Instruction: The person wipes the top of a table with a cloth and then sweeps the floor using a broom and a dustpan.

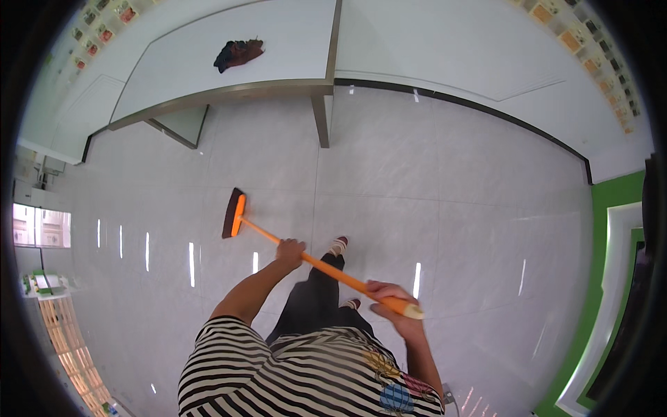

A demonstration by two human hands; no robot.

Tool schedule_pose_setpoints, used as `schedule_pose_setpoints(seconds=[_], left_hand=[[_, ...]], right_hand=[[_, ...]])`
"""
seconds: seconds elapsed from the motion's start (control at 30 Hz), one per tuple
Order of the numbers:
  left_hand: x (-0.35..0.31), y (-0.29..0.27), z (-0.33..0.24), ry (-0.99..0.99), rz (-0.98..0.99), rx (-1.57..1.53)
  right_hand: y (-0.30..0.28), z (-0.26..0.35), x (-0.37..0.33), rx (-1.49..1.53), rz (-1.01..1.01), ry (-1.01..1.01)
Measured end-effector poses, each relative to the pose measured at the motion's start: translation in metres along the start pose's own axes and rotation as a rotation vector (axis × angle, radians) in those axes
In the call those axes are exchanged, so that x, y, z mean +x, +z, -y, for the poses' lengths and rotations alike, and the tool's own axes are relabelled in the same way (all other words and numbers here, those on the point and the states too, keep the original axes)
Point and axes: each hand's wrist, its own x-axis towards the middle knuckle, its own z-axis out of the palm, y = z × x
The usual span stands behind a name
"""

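Note:
An orange broom (333, 271) slants across in front of my body, its dark-bristled head (235, 213) low over or on the pale tiled floor to my left; whether the bristles touch is hard to tell. My left hand (291, 251) is wrapped round the lower part of the handle. Near the handle's top end, my right hand (396, 304) grips it, slightly blurred, with the pale end cap sticking out past the fingers.
Ahead to the left stands a white table (292, 55) with a metal-edged rim and legs; a crumpled dark red and black cloth (238, 54) lies on it. A white wall (458, 48) with a dark skirting runs beyond. Green-framed panelling (599, 264) is at the right.

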Motion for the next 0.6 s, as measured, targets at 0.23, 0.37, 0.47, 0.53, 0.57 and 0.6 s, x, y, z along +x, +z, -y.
schedule_pose_setpoints(seconds=[0.23, 0.37, 0.47, 0.53, 0.57, 0.6], left_hand=[[0.099, -0.084, -0.226, 0.659, -0.024, -0.538], [0.132, -0.145, -0.339, 0.93, 0.069, -0.699], [0.145, -0.194, -0.378, 1.085, 0.15, -0.659], [0.13, -0.219, -0.404, 1.215, 0.059, -0.616], [0.126, -0.228, -0.408, 1.227, 0.067, -0.611], [0.127, -0.232, -0.402, 1.192, 0.09, -0.616]], right_hand=[[-0.077, 0.184, -0.044, -0.454, -0.503, -0.263], [-0.056, 0.248, -0.042, -0.768, -0.495, -0.483], [-0.031, 0.295, -0.022, -1.014, -0.172, -0.551], [-0.037, 0.288, -0.045, -0.864, -0.385, -0.89], [-0.046, 0.28, -0.058, -0.744, -0.573, -1.104], [-0.058, 0.288, -0.064, -0.702, -0.621, -1.057]])
